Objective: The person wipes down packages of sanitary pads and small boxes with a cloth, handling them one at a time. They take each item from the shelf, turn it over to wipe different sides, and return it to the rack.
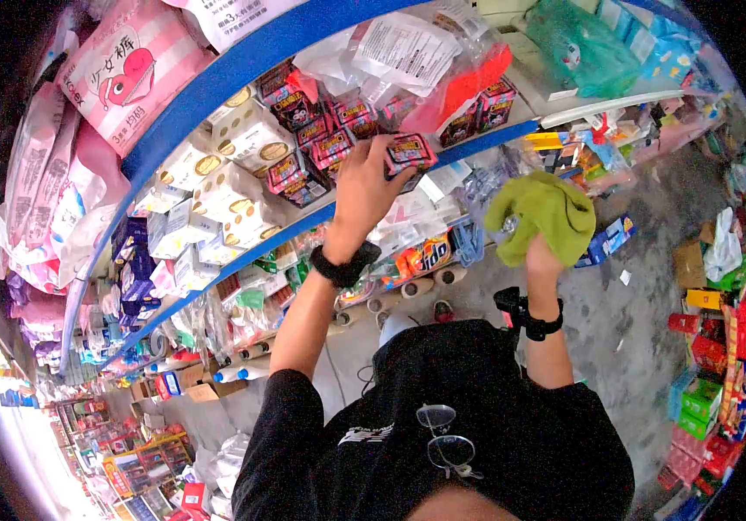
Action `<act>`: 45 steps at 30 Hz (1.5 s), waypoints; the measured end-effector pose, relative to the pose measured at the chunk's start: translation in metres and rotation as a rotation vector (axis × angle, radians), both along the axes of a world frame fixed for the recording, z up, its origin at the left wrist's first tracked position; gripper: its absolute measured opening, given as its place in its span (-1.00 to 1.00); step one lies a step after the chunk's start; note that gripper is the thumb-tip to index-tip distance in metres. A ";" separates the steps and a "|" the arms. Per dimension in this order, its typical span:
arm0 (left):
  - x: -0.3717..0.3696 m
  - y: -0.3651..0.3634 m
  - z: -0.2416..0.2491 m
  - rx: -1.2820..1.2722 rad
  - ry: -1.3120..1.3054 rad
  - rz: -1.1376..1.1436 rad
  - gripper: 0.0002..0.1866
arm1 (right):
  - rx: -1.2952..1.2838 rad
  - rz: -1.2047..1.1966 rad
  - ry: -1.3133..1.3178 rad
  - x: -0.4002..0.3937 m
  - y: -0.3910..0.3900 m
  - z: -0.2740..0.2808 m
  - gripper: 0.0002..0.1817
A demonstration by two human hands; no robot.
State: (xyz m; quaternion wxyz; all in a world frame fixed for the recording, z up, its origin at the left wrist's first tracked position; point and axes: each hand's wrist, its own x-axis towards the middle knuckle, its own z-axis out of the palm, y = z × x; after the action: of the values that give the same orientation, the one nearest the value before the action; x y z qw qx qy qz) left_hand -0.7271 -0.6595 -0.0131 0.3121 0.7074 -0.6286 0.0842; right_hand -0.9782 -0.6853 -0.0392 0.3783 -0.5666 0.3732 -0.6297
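My left hand (370,184) is closed on a small pink-and-black box (408,154) at the front edge of a blue-trimmed shelf (499,137). Matching boxes (331,146) stand in a cluster just behind and left of it. Out to the right, over the floor, my right hand (544,253) grips a green cloth (547,213); the cloth covers most of the fingers. White boxes with gold dots (238,204) sit left of the pink-and-black ones. A clear plastic bag with a printed white label (403,50) lies behind them.
Pink packages (134,74) fill the upper left shelf. A green plastic bag (581,43) rests at the upper right. Lower shelves hold packets, including an orange one (425,258). A blue box (607,240) lies on the grey floor (625,321). Stacked goods (701,401) line the right side.
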 end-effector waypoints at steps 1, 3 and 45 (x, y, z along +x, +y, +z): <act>0.001 -0.008 0.000 -0.024 -0.070 -0.017 -0.54 | -0.009 0.000 0.000 -0.001 0.001 0.002 -0.65; 0.007 -0.020 0.001 0.029 -0.154 -0.011 -0.53 | -0.017 0.001 0.005 -0.003 0.002 0.006 -0.66; -0.055 0.069 0.059 0.166 0.360 -0.516 -0.42 | 0.237 0.298 0.185 -0.026 0.037 -0.008 -0.38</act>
State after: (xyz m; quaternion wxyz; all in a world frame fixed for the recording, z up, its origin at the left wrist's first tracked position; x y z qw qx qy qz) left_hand -0.7819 -0.5909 0.0456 0.3704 0.5515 -0.7265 -0.1756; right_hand -1.0047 -0.6482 -0.0475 0.4953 -0.6225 0.3902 -0.4636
